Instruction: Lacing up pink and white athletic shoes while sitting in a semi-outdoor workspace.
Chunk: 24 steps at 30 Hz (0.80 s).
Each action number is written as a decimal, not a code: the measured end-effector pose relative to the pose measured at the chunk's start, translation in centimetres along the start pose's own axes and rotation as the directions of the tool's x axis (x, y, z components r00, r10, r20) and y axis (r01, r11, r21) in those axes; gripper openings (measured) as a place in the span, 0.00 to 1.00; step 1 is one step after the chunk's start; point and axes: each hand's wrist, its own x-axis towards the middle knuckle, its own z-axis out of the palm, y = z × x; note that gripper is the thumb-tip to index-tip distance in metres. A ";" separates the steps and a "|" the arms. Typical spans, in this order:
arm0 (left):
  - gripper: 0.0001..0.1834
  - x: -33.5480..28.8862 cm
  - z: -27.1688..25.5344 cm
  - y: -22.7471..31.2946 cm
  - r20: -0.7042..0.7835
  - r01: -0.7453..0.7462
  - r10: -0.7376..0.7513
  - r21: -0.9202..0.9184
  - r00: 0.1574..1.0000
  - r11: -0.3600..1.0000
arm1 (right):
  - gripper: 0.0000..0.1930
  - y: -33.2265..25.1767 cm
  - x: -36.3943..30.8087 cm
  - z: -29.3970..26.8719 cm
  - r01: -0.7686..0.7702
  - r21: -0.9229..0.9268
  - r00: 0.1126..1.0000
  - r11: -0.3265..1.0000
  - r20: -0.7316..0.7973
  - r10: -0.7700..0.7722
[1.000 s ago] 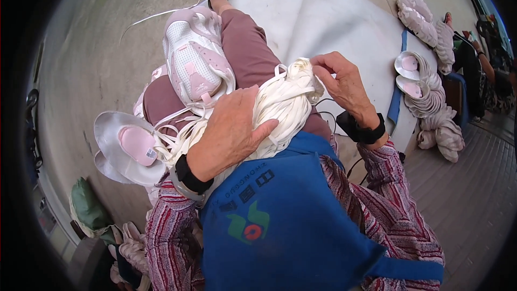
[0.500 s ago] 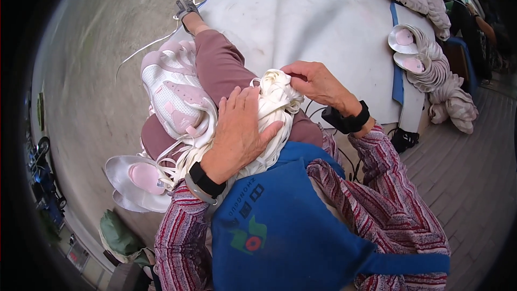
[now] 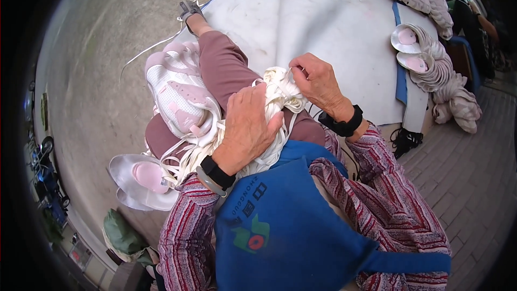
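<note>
The left hand (image 3: 246,129) lies open on white laces (image 3: 281,87); at its two o'clock, the right hand (image 3: 319,85) pinches them.

Laces (image 3: 281,92) lie on the lap (image 3: 308,130) beside uppers (image 3: 180,92).

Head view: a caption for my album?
Left hand over a bundle of white laces, right hand at its far end.

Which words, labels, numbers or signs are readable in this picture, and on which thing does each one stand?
Blue apron: dark Latin letters and larger characters, partly legible; wording not copied here.
Same apron: a green-and-red emblem, a sign without readable words.
Pink insole at left: small mark, too small to read.
No other text is readable.
</note>
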 end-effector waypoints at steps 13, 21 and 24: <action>0.35 -0.4 1.7 0.9 -0.061 -0.001 0.007 0.095 0.998 0.995 | 0.11 13.8 5.7 -14.5 -0.087 0.817 0.520 0.570 -0.451 0.725; 0.37 -0.8 2.4 0.2 -0.076 -0.044 0.050 0.076 0.996 0.996 | 0.17 15.0 0.2 -54.6 -0.485 -0.874 0.875 -0.024 -0.484 -0.029; 0.40 -2.0 1.2 0.3 -0.065 0.028 -0.024 0.070 0.998 0.997 | 0.15 10.2 6.6 -37.6 -0.236 -0.362 0.943 0.902 -0.310 0.122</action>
